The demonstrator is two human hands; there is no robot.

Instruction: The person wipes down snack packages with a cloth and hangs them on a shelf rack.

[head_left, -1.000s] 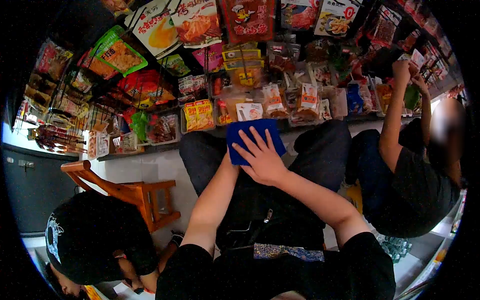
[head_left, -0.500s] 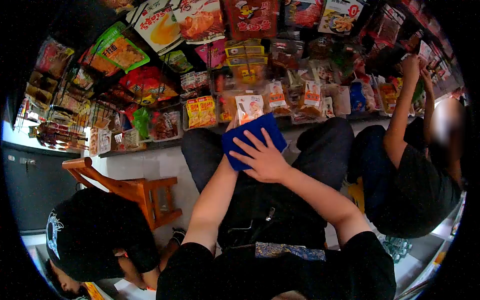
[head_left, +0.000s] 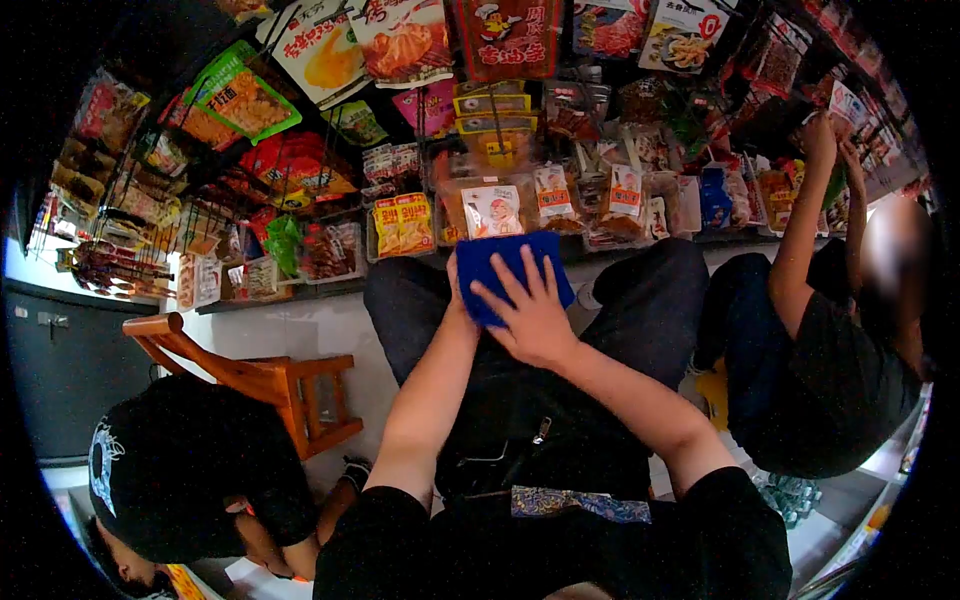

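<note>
Nearest, across your black shirt front (head_left: pixel 700 540), a patterned strip (head_left: pixel 580 504) crosses your middle; past it, your two forearms converge between your dark-trousered knees (head_left: pixel 650 285). At their meeting point, a blue cloth (head_left: pixel 512 262) lies over the space between the knees, just short of the goods on display. Your right hand (head_left: pixel 535 318) is open, its fingers spread flat across the top of the cloth. Your left hand (head_left: pixel 456 290) shows only in part at the left edge of the cloth; whether its fingers are closed on anything underneath, you cannot tell from this view. The step in hand appears to be working the cloth under the palm: spread the pressure evenly over palm and fingers, let the left hand brace from its side, and hold the far edge in check, since it could catch on the display.

Just beyond the cloth stands a white-labelled packet (head_left: pixel 493 212); to its left are yellow packets (head_left: pixel 402 225). Aside, a wooden chair (head_left: pixel 230 365) and a bent-over person (head_left: pixel 200 480) occupy your left, while a seated person (head_left: pixel 835 390) reaches up at your right. Farthest, a red pouch (head_left: pixel 507 40) hangs above.
</note>
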